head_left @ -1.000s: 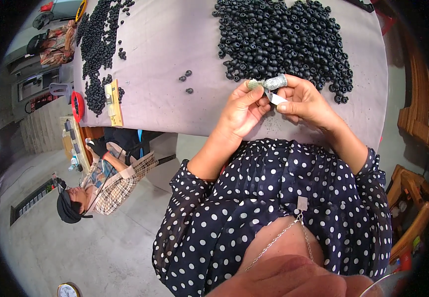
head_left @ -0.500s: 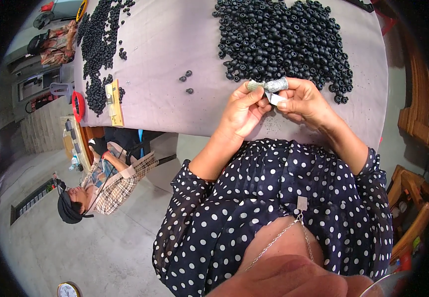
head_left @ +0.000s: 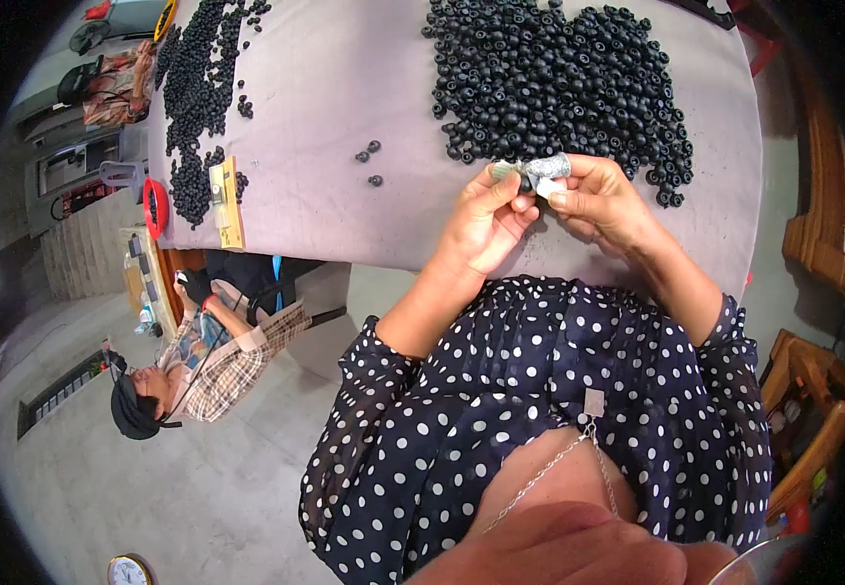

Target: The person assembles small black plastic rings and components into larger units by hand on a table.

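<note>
Above the table's near edge my two hands meet fingertip to fingertip. My left hand (head_left: 481,219) is closed in a pinch on a small black rounded part (head_left: 527,182), mostly hidden by the fingers; a pale greenish wrap covers its index fingertip. My right hand (head_left: 606,203) is closed too, pinching a small flat white piece (head_left: 546,188) between thumb and fingers against the black part. A grey speckled cover (head_left: 547,167) sits on its index finger. What the white piece is, I cannot tell. Beyond the hands spreads a large pile of black rounded parts (head_left: 559,83).
On the grey cloth-covered table (head_left: 335,88) lie three loose black parts (head_left: 375,180). At the left are a second pile of smaller black parts (head_left: 193,88), a yellow board (head_left: 228,200) and a red basin (head_left: 155,208). A person in a checked shirt (head_left: 232,366) sits beyond.
The white piece has shifted slightly up and left and shows less between the fingers. Both hands otherwise keep nearly the same place and grip.
</note>
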Motion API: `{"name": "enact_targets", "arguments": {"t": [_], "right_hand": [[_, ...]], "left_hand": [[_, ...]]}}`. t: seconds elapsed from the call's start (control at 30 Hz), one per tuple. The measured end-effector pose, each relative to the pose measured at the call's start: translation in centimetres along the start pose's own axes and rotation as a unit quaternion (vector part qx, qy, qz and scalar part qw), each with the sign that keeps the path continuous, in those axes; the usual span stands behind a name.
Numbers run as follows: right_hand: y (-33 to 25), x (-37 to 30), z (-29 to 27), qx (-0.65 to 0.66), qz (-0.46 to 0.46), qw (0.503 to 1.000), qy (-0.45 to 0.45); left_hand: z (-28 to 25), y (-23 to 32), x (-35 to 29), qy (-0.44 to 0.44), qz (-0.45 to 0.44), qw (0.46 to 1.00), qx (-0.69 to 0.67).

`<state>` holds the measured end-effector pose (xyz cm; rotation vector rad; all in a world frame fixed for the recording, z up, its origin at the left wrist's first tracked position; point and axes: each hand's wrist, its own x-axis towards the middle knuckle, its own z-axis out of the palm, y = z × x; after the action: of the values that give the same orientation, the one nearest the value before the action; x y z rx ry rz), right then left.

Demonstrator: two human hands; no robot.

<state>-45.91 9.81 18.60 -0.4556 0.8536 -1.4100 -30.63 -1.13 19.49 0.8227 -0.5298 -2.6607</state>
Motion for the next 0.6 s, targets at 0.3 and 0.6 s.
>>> {"name": "enact_targets", "arguments": {"t": [0.3,0.6], "right_hand": [[-0.70,-0.41,0.53,0.053,-0.004,0.997,-0.054],[-0.56,-0.25,0.24,0.027,0.010,0.999,-0.041]], "left_hand": [[-0.36,0.19,0.27,-0.021,0.002,1.000,0.009],[-0.24,0.12,0.25,0.003,-0.010,1.000,-0.009]]}}
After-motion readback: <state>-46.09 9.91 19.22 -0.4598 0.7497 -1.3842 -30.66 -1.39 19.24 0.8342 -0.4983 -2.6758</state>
